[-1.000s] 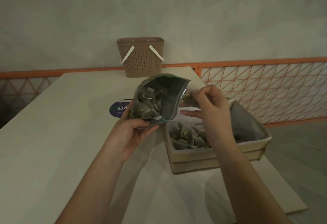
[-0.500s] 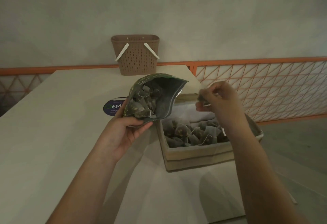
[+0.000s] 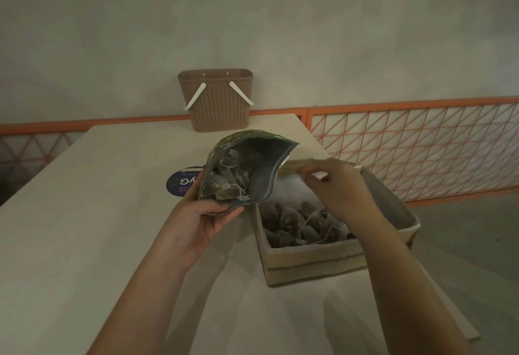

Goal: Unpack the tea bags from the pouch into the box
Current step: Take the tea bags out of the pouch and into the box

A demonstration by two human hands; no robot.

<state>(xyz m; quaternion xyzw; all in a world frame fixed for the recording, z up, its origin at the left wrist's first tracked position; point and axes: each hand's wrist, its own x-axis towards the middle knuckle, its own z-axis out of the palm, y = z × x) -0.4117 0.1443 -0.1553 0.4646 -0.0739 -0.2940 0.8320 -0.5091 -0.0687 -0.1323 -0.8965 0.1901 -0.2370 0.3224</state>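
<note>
**Pouch held open beside the box, right hand over the tea bags**

A brown woven basket (image 3: 215,100) with white handles stands at the far edge of the pale table (image 3: 84,214), in front of an orange lattice railing (image 3: 415,149). A round purple sticker (image 3: 182,183) lies partly hidden behind the pouch (image 3: 247,169). The left hand (image 3: 202,220) grips the green pouch at its lower edge, mouth tilted toward the camera, tea bags visible inside. Just right of it, the box (image 3: 311,262) holds a heap of tea bags (image 3: 303,222). The right hand (image 3: 334,186) hovers above the box, fingers pinched on a small white tag (image 3: 320,175); whether a bag hangs from it cannot be told.
</note>
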